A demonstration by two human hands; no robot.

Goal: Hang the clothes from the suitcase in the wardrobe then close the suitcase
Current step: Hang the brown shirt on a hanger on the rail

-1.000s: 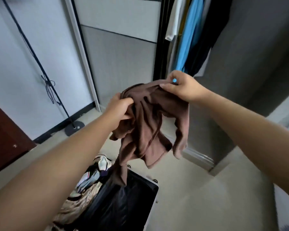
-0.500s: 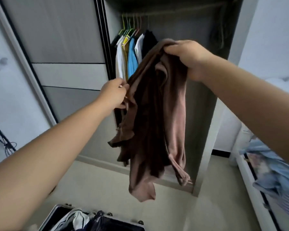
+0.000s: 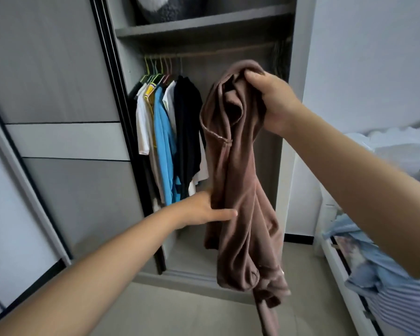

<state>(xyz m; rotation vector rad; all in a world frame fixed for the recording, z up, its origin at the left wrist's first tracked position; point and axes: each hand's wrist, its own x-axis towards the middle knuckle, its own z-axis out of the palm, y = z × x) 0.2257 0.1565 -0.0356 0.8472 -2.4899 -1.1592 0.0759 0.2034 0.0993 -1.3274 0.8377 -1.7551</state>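
Observation:
A brown garment (image 3: 240, 190) hangs bunched in front of the open wardrobe (image 3: 298, 69). My right hand (image 3: 272, 103) grips its top, raised near the hanging rail (image 3: 216, 52). My left hand (image 3: 204, 210) holds the garment lower down at its left edge, thumb across the front and fingers hidden behind the cloth. Several shirts (image 3: 170, 132) in white, yellow, blue and black hang on hangers at the left end of the rail. The suitcase is out of view.
The sliding wardrobe door (image 3: 58, 117) stands at the left. A shelf (image 3: 204, 25) above the rail carries a dark bundle. A bed (image 3: 398, 151) with light bedding and blue striped cloth (image 3: 364, 270) is at the right. Tiled floor lies below.
My view has risen from the suitcase to the wardrobe. My right hand lifted the garment toward the rail, and my left hand slid from its upper edge down to its middle.

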